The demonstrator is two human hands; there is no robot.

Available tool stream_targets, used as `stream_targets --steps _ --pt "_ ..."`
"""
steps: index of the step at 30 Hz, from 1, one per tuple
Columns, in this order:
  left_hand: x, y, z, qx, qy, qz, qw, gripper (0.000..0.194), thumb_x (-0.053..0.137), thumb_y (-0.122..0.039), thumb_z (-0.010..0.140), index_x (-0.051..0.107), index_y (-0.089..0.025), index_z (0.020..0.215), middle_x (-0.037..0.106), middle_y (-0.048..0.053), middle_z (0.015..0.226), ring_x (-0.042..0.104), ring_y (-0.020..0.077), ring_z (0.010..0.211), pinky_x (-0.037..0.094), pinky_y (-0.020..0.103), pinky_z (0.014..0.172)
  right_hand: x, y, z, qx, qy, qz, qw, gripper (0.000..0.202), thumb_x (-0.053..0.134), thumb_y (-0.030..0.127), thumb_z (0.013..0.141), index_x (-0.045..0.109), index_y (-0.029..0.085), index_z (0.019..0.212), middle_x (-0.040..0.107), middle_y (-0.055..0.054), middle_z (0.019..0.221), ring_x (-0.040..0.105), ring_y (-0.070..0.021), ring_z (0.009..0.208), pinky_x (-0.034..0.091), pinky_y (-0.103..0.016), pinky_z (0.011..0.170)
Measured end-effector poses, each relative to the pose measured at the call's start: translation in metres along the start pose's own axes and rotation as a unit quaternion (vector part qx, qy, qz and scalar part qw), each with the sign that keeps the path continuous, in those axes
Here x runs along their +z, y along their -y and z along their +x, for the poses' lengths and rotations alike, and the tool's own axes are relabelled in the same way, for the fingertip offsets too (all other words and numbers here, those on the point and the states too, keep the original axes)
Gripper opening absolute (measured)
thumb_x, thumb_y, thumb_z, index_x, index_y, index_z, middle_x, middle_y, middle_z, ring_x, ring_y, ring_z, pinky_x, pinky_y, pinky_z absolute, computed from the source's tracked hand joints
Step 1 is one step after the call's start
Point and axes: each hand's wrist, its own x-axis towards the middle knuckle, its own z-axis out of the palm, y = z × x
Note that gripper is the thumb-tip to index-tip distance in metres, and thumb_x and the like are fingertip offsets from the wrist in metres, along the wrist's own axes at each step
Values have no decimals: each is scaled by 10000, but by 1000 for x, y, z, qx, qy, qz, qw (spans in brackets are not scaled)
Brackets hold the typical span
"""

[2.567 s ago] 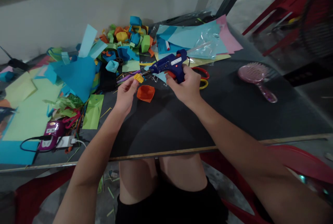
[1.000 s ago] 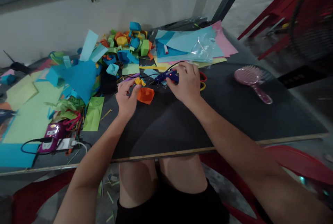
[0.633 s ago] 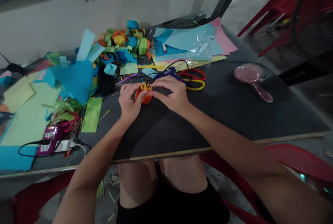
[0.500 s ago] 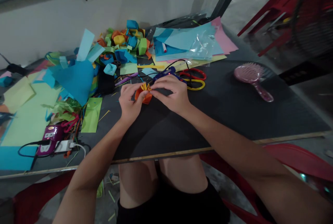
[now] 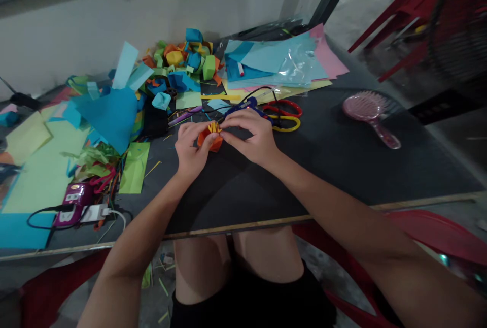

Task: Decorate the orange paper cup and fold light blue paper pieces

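Note:
Between my hands is a small orange folded-paper piece (image 5: 214,144) with a yellow pleated paper strip (image 5: 215,127) standing at its top. My left hand (image 5: 192,148) is closed on the orange paper piece, thumb in front and fingers behind. From the other side, my right hand (image 5: 251,135) pinches at the edge of the yellow paper with thumb and fingertips. Behind the right hand lies a blue glue gun (image 5: 249,103), partly covered by it. Scissors (image 5: 291,124) with red and yellow handles rest just beyond.
A heap of folded coloured paper pieces (image 5: 182,61) sits at the back. Stacked paper sheets (image 5: 274,59) lie to its right. A pink hairbrush (image 5: 367,107) rests on the right of the dark table (image 5: 335,165). At left are a purple device (image 5: 72,203), a white plug (image 5: 93,213) and green paper (image 5: 134,168).
Both hands keep their hold with barely any movement. The yellow pleats look slightly more pressed together, and the view has shifted a little.

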Motion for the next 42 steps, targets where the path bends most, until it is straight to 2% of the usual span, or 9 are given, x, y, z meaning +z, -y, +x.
stream_targets --steps 4,10,17,23,30,36,42 --pt "0 1 0 -7 8 -1 1000 347 593 -514 877 725 -223 1011 738 44 917 587 172 895 476 317 807 0 0 0 -6 1 5 1000 126 667 352 857 733 244 862 728 -42 894 665 -203 876 512 -394 842" --pt "-1 5 1 -21 61 -55 996 370 601 -547 855 743 -238 1001 747 46 939 590 183 891 480 343 823 -1 0 0 -35 -2 27 999 76 683 305 847 721 240 838 723 -30 884 660 -187 842 500 -385 838" --pt "-2 7 3 -39 69 -94 992 344 654 -534 820 741 -233 961 738 43 921 595 177 886 483 324 816 -3 5 0 -12 40 39 998 93 619 276 867 672 227 807 717 -28 852 650 -186 821 499 -373 804" --pt "-3 5 4 -26 91 -65 993 351 610 -527 855 742 -225 974 745 49 934 597 184 898 478 337 843 -2 5 -1 2 31 70 997 67 631 249 845 660 217 794 717 -23 808 646 -170 758 500 -343 761" --pt "-1 1 2 -24 58 -86 994 292 662 -477 833 760 -225 944 754 45 914 607 184 872 490 335 828 0 7 -3 27 36 71 996 67 608 235 847 658 198 822 693 -21 773 610 -150 703 489 -309 699" --pt "-2 4 3 -67 30 -104 992 210 743 -430 772 777 -265 898 751 27 854 611 191 859 506 360 818 2 9 -3 14 10 99 995 99 741 308 793 722 219 831 731 -24 804 641 -168 751 504 -342 754" --pt "-5 8 6 -88 26 -145 985 155 806 -356 715 787 -286 852 745 9 794 599 171 814 502 350 787 4 6 -4 66 25 131 989 136 766 376 773 773 261 844 694 -1 719 601 -149 693 495 -322 677"
